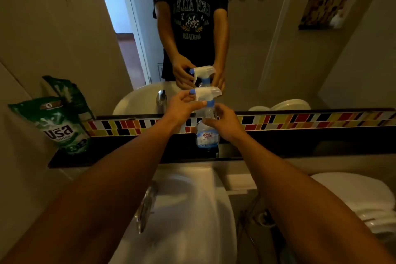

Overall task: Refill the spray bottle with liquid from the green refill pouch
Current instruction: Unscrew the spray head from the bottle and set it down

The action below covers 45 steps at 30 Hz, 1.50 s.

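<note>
Bathroom mirror and a strip of coloured mosaic tiles back a dark shelf (120,159) above a white sink (192,210). On that shelf the spray bottle (207,133) stands upright, long axis vertical, nozzle pointing left. The left hand (184,104) pinches the white trigger head (206,93) with thumb and fingers; the right hand (224,123) curls partly closed around the clear neck. Well to the left of both hands, the green refill pouch (62,125) leans upright against the wall. A chrome tap (145,208) lies below the left forearm.
</note>
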Tool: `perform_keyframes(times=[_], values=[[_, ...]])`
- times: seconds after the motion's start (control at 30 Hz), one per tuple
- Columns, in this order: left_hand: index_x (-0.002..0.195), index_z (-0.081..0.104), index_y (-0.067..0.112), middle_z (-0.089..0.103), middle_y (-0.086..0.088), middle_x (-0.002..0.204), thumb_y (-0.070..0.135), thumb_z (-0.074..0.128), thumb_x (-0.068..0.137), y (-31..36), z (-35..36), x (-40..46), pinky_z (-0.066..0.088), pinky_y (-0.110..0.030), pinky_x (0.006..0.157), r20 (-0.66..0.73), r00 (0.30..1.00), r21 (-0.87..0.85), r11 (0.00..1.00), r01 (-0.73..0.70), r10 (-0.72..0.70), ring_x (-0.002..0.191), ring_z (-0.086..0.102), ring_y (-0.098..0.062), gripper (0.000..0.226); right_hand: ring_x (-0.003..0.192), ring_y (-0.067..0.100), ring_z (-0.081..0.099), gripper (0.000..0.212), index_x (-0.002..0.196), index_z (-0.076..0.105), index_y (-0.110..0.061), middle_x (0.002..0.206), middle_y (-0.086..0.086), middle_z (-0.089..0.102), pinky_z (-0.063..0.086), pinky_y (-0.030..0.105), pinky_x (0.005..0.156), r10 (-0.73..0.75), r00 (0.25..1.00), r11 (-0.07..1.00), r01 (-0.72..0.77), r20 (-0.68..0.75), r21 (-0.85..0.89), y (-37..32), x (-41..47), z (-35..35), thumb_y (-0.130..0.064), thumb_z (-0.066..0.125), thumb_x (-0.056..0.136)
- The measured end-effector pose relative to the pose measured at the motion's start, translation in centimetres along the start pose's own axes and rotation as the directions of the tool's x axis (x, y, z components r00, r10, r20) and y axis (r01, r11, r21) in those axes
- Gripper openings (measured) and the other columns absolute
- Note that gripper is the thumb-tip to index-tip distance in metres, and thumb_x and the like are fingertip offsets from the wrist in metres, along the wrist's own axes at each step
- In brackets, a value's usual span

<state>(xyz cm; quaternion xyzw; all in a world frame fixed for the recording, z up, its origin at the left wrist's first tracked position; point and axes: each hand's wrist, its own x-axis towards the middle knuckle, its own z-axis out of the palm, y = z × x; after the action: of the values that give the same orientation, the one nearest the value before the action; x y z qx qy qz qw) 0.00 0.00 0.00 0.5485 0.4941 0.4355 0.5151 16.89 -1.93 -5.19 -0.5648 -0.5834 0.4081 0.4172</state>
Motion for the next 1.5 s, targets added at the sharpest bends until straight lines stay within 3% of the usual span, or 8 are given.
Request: perform_keyframes(times=[0.17, 0.43, 0.7, 0.83, 1.0, 1.13, 1.23, 1.5], values=[[0.121, 0.063, 0.016, 0.072, -0.002, 0.114, 0.016, 0.078, 0.084, 0.0, 0.2, 1.1, 0.055, -0.034, 0.093, -0.017, 1.000, -0.070, 0.997, 0.016, -0.017, 0.107, 0.068, -0.017, 0.040, 0.105, 0.008, 0.066, 0.046, 0.134, 0.059, -0.015, 0.120, -0.001, 0.070, 0.052, 0.029, 0.089, 0.038, 0.999, 0.997, -0.041, 0.036, 0.071, 0.2, 0.9, 0.3, -0.012, 0.077, 0.091], [0.127, 0.061, 0.012, 0.069, 0.005, 0.111, 0.016, 0.072, 0.089, 1.0, 0.2, 1.3, 0.047, -0.020, 0.070, -0.049, 0.999, -0.117, 0.993, 0.004, -0.009, 0.095, 0.063, -0.004, 0.040, 0.102, 0.005, 0.067, 0.045, 0.132, 0.060, -0.015, 0.113, -0.008, 0.071, 0.051, 0.020, 0.082, 0.044, 0.997, 0.995, -0.049, 0.057, 0.087, 0.0, 1.2, 0.3, -0.009, 0.077, 0.091], [0.114, 0.063, 0.021, 0.071, 0.002, 0.116, 0.021, 0.074, 0.088, 4.1, -2.5, 1.0, 0.050, -0.032, 0.085, -0.085, 0.995, -0.179, 0.981, -0.075, 0.060, 0.110, 0.066, -0.016, 0.028, 0.101, 0.002, 0.067, 0.039, 0.119, 0.064, -0.025, 0.113, -0.006, 0.072, 0.051, 0.020, 0.081, 0.004, 0.999, 0.997, -0.007, 0.044, 0.074, -1.9, 0.6, 0.8, -0.009, 0.080, 0.087], [0.105, 0.065, 0.026, 0.070, -0.004, 0.121, 0.018, 0.072, 0.090, 5.9, -3.9, 0.4, 0.051, -0.034, 0.089, -0.093, 0.993, -0.266, 0.960, -0.090, 0.067, 0.114, 0.066, -0.021, 0.018, 0.100, 0.002, 0.067, 0.040, 0.124, 0.065, -0.019, 0.110, -0.006, 0.072, 0.051, 0.020, 0.080, -0.003, 0.999, 0.998, 0.000, 0.049, 0.066, -3.0, 0.2, 1.2, -0.007, 0.079, 0.089], [0.120, 0.061, 0.019, 0.069, -0.007, 0.123, 0.020, 0.069, 0.092, 7.4, -5.9, -0.3, 0.053, -0.039, 0.095, -0.121, 0.989, -0.330, 0.937, -0.116, 0.079, 0.112, 0.067, -0.021, 0.029, 0.100, 0.005, 0.067, 0.042, 0.131, 0.065, -0.011, 0.118, 0.001, 0.073, 0.051, 0.019, 0.079, 0.008, 0.999, 0.999, -0.010, 0.048, 0.041, -3.9, -0.7, 1.6, -0.007, 0.077, 0.090], [0.117, 0.060, 0.022, 0.070, -0.005, 0.113, 0.021, 0.068, 0.094, 8.3, -7.7, -0.7, 0.054, -0.038, 0.095, -0.141, 0.987, -0.393, 0.911, -0.124, 0.074, 0.105, 0.069, -0.018, 0.025, 0.104, 0.011, 0.069, 0.043, 0.131, 0.065, -0.012, 0.121, 0.005, 0.073, 0.052, 0.019, 0.076, 0.005, 0.999, 1.000, -0.005, 0.039, 0.003, -4.0, -1.3, 2.0, -0.009, 0.078, 0.090], [0.118, 0.059, 0.023, 0.070, -0.006, 0.122, 0.024, 0.067, 0.095, 8.5, -9.2, -0.7, 0.055, -0.040, 0.095, -0.148, 0.987, -0.434, 0.892, -0.127, 0.069, 0.113, 0.068, -0.021, 0.025, 0.099, 0.008, 0.069, 0.042, 0.130, 0.065, -0.010, 0.120, 0.007, 0.073, 0.052, 0.016, 0.073, -0.001, 1.000, 0.999, 0.001, 0.023, -0.032, -4.1, -1.6, 2.3, -0.008, 0.078, 0.089], [0.134, 0.053, 0.021, 0.065, -0.004, 0.130, 0.026, 0.068, 0.094, 8.6, -12.7, -0.7, 0.059, -0.041, 0.083, -0.147, 0.988, -0.563, 0.818, -0.116, 0.039, 0.111, 0.069, -0.022, 0.043, 0.093, 0.006, 0.068, 0.041, 0.130, 0.064, -0.008, 0.110, 0.002, 0.072, 0.053, 0.019, 0.073, 0.023, 1.000, 0.998, -0.023, -0.004, -0.056, -4.5, -2.5, 3.0, -0.005, 0.076, 0.090]])
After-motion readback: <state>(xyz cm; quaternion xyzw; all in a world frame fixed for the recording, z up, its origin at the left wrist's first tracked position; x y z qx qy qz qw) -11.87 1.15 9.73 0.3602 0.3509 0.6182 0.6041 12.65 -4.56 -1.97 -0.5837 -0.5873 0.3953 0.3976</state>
